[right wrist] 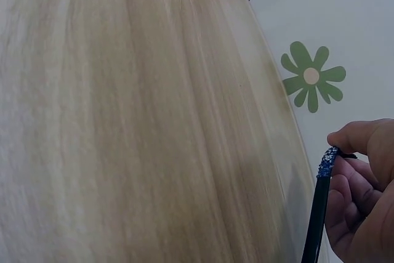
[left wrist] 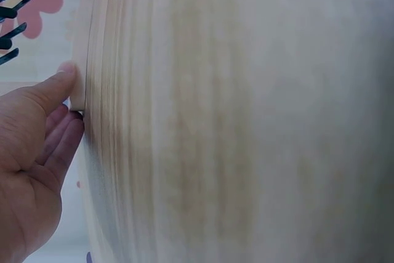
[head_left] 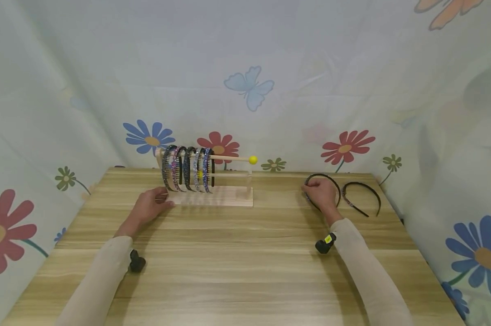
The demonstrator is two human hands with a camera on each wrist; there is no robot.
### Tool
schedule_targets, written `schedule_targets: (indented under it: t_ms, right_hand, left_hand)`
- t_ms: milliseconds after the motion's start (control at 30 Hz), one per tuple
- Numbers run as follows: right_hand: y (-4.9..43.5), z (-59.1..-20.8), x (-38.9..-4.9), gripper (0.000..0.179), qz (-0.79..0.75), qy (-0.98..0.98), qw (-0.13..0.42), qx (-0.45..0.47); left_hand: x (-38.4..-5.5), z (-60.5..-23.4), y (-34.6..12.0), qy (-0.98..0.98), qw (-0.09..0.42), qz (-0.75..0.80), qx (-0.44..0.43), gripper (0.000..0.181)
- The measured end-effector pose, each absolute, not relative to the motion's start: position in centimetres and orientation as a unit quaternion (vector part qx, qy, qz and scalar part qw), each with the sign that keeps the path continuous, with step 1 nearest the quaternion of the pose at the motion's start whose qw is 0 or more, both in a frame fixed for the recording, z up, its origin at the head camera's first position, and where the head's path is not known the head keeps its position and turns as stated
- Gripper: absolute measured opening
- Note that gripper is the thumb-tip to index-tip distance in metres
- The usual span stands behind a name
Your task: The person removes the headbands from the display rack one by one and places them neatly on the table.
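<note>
A wooden headband rack stands toward the back left of the table, with several glittery toothed headbands hung side by side on its rod. At the rack's left end my left hand grips the corner of the base; in the left wrist view the thumb lies on the base and the fingers are at its end. Over at the right, my right hand pinches a black headband by its sparkly part. Blue and white stones show on that headband in the right wrist view.
Another black headband lies on the table just right of my right hand. The rod ends in a yellow ball that sticks out to the right. A flowered cloth backdrop rises behind the wooden table.
</note>
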State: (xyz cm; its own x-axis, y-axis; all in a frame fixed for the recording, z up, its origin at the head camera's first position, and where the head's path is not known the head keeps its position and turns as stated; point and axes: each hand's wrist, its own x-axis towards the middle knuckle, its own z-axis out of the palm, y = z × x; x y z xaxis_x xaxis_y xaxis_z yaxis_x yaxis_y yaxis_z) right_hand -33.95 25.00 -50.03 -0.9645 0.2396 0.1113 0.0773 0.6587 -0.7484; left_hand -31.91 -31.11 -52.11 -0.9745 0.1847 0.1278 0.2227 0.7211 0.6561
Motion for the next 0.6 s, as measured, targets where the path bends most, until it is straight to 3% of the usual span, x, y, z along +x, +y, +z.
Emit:
schedule_targets:
  t_ms: [600]
  right_hand:
    - [25.02, -50.23, -33.89, 0.029, 0.396, -0.910, 0.078, -0.099]
  left_hand:
    - [-31.88, -52.17, -31.14, -0.926, 0.032, -0.359, -0.111, 0.061]
